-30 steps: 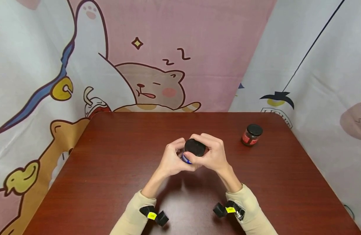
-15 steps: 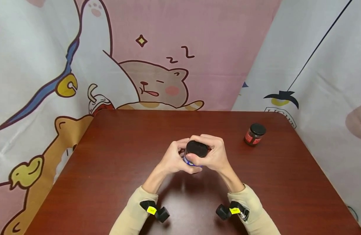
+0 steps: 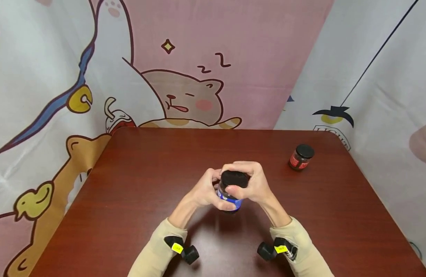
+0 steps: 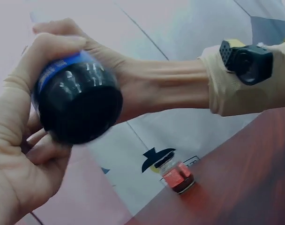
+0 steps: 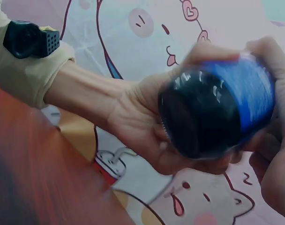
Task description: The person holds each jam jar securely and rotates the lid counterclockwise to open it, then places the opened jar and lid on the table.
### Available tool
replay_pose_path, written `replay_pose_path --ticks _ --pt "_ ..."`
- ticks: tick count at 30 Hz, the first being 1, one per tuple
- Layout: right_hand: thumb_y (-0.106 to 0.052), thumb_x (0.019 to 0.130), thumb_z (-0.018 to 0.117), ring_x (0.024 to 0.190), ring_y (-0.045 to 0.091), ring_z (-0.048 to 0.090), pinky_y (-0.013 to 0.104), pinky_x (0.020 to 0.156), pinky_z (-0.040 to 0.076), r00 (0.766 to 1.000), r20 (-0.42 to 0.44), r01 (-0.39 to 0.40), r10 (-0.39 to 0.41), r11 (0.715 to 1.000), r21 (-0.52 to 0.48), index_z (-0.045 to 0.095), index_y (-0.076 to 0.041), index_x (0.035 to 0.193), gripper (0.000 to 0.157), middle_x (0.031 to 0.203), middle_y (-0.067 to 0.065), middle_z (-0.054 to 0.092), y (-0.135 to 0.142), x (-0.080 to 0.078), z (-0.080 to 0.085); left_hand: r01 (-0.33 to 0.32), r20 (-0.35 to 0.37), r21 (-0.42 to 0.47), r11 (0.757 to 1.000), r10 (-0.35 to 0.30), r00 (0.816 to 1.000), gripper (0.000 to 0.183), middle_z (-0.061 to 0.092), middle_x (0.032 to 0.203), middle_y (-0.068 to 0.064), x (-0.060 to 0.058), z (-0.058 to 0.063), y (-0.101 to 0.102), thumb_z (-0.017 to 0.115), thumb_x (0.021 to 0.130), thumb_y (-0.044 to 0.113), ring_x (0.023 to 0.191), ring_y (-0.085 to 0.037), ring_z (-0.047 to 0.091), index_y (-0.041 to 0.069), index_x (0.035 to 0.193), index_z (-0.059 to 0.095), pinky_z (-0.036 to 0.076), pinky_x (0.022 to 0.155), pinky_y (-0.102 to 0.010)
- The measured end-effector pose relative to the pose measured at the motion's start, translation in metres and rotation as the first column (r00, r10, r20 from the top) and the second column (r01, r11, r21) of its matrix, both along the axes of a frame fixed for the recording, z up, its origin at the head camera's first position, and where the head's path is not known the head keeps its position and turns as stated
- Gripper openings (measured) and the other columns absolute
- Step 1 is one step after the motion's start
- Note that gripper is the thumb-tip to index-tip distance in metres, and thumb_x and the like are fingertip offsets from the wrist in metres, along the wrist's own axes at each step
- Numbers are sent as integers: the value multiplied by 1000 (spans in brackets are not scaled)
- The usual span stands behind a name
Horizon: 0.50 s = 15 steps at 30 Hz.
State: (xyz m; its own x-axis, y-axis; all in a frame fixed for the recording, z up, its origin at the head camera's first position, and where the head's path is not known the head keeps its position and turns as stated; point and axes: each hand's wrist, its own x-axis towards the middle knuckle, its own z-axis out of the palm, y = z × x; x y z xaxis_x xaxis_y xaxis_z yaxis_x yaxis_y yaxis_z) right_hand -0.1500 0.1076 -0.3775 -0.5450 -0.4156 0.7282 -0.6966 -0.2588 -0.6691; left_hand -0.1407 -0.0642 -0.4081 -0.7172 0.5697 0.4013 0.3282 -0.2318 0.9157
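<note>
A dark glass jar [image 3: 230,202] with a blue label and a black lid [image 3: 233,177] is held above the table, between both hands. My left hand [image 3: 206,191] grips the jar's body, its thumb across the blue label. On the lid is my right hand [image 3: 252,182], with thumb and fingers curled round its side. In the left wrist view the dark bottom of the jar [image 4: 84,103] faces the camera, slightly blurred. The right wrist view shows the jar's base and its blue label [image 5: 248,91] with the left hand [image 5: 138,112] around it.
A second jar [image 3: 301,157], with a black lid and red label, stands upright at the back right of the brown table [image 3: 147,165]. A cloth printed with cartoon animals [image 3: 185,96] hangs behind the table. Each sleeve carries a small black camera [image 3: 190,254].
The jar has tipped so that more of its blue label and body faces the head camera. Both hands still hold it. The head view has shifted slightly.
</note>
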Motion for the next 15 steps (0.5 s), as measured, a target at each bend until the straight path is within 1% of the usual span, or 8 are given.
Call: replay_pose_path --ticks 2,4,6,7,9,11,13,15 --pt "-38 88 76 68 15 59 27 55 49 1000 -7 -30 30 999 15 71 3 98 42 81 7 67 3 2 5 37 -26 -8 999 -37 999 49 72 92 -11 3 3 1 84 57 -4 83 -12 66 -13 102 65 57 74 -34" --pt "-33 88 77 69 16 58 28 56 49 998 -11 -64 64 997 31 70 3 101 39 82 7 66 6 5 11 56 -67 -24 998 -57 996 51 72 92 -16 6 8 1 83 60 -3 82 -12 66 -11 107 64 58 74 -36" --pt "-28 87 79 72 17 58 29 59 49 997 -16 -75 76 995 59 70 3 104 37 85 7 67 9 7 16 33 -108 -40 999 -37 993 52 70 94 -20 9 13 0 84 61 -2 83 -12 67 -8 108 64 59 73 -37" --pt "-27 86 79 73 17 58 29 60 49 997 -23 -74 76 994 79 70 3 107 37 87 7 67 10 8 18 18 -115 -46 999 -23 993 51 70 94 -19 10 15 0 85 61 -1 83 -12 66 -7 108 65 59 73 -37" --pt "-28 87 79 75 16 59 28 62 49 997 -52 -52 59 991 121 70 3 112 40 91 6 69 13 9 22 -16 -121 -59 998 8 993 50 70 95 -17 12 19 -1 86 62 0 83 -12 66 -5 108 66 59 72 -37" --pt "-32 89 77 78 15 59 27 63 49 996 -86 -16 30 986 165 70 1 118 45 96 5 70 16 8 25 -44 -125 -68 997 35 992 49 71 96 -13 13 21 0 86 63 1 83 -13 66 -3 108 68 59 72 -37" --pt "-39 90 75 82 16 61 27 69 49 993 -117 24 0 979 200 68 1 124 53 103 7 71 18 7 27 -77 -135 -71 994 67 989 47 71 96 -10 12 22 1 87 64 3 83 -13 66 -1 108 69 58 73 -36" --pt "-47 90 74 91 18 64 27 77 50 990 -137 74 -42 970 232 65 1 129 62 113 8 71 21 6 27 -117 -158 -68 991 105 982 45 70 97 -8 12 22 3 88 65 4 86 -14 66 2 106 70 58 73 -36"
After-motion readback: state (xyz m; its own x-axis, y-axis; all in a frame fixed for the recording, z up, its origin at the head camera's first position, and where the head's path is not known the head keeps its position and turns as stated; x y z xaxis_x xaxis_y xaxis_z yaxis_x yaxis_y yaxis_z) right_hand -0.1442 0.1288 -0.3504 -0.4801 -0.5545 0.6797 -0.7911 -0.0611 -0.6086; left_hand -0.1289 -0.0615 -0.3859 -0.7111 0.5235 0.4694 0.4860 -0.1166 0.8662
